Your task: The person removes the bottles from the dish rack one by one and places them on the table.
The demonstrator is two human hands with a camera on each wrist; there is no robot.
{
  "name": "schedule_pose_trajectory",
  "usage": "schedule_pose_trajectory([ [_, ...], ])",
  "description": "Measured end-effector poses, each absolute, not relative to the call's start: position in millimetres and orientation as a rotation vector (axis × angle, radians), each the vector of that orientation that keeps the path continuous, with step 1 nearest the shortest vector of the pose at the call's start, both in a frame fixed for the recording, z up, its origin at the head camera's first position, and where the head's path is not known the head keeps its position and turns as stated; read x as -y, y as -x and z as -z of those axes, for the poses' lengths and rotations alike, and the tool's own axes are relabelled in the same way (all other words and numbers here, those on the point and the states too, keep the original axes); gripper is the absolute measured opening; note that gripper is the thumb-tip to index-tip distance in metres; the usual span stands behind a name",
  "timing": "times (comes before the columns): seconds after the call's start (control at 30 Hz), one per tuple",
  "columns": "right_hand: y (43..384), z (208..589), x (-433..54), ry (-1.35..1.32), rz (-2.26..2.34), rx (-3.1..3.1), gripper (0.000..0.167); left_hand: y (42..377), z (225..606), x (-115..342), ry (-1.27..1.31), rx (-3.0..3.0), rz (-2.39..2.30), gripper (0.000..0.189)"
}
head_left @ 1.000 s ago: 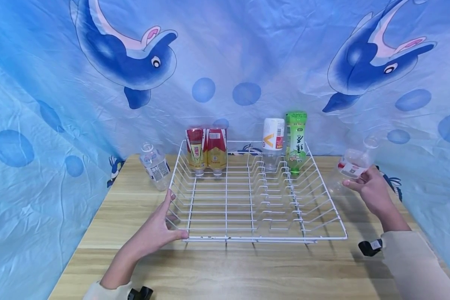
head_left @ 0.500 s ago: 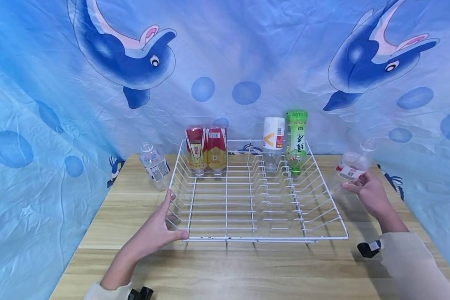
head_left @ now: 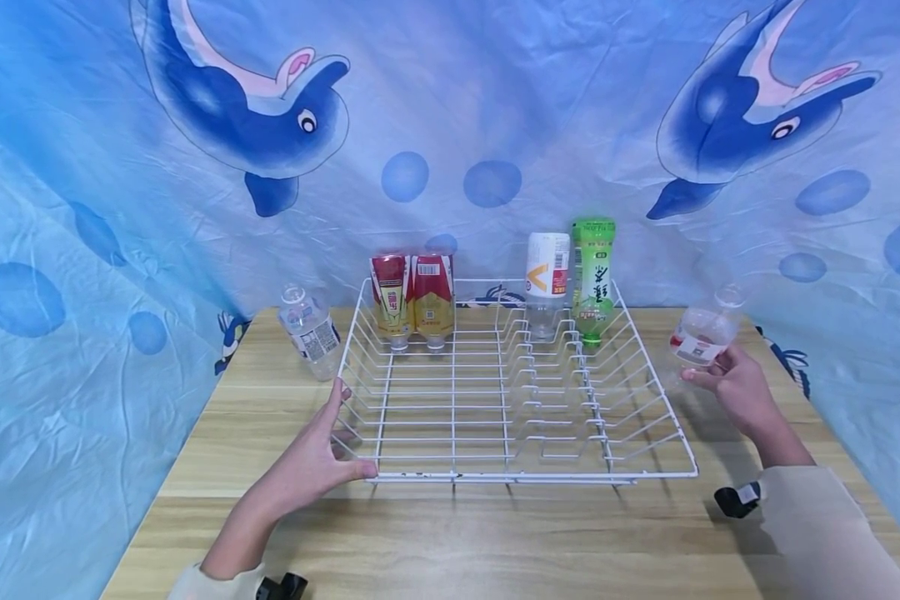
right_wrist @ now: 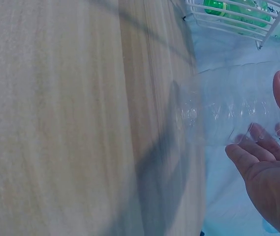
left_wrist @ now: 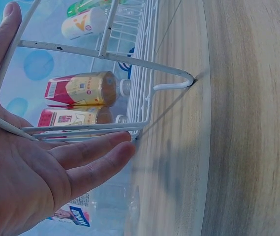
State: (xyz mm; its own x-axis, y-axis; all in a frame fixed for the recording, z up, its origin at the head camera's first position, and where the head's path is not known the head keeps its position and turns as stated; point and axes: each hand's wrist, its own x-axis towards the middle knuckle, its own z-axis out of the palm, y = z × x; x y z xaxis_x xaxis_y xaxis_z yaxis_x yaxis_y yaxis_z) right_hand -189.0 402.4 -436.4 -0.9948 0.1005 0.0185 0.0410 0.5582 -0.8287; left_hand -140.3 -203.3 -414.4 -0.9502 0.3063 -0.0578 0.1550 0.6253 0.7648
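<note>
My right hand [head_left: 738,392] holds a clear plastic bottle [head_left: 701,337] with a red and white label, right of the dish rack. In the right wrist view the clear bottle [right_wrist: 228,105] has its end close to the tabletop, thumb and fingers on either side. My left hand [head_left: 318,454] grips the front left corner of the white wire dish rack [head_left: 480,477], thumb along the front rim and fingers along the left side. In the left wrist view lower fingers [left_wrist: 90,169] lie outside the wires. Another clear bottle [head_left: 311,333] with a label stands beyond that hand.
At the back of the rack, two red and yellow bottles [head_left: 432,300] stand upside down on the left. A white-labelled bottle [head_left: 546,283] and a green bottle [head_left: 592,283] are upside down on the right. A blue dolphin-print curtain [head_left: 450,100] borders the wooden table [head_left: 450,550].
The clear bottle in my right hand has come down a little and slightly left. My left hand keeps its place at the rack's corner. The view has shifted slightly.
</note>
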Motion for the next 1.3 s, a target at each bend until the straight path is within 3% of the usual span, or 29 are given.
schedule_pose_trajectory([
  [1.3, 182.4, 452.4, -404.2, 0.237, -1.611, 2.732, 0.089, 142.4, 416.7, 204.0, -0.383, -2.658, -1.235, 0.132],
])
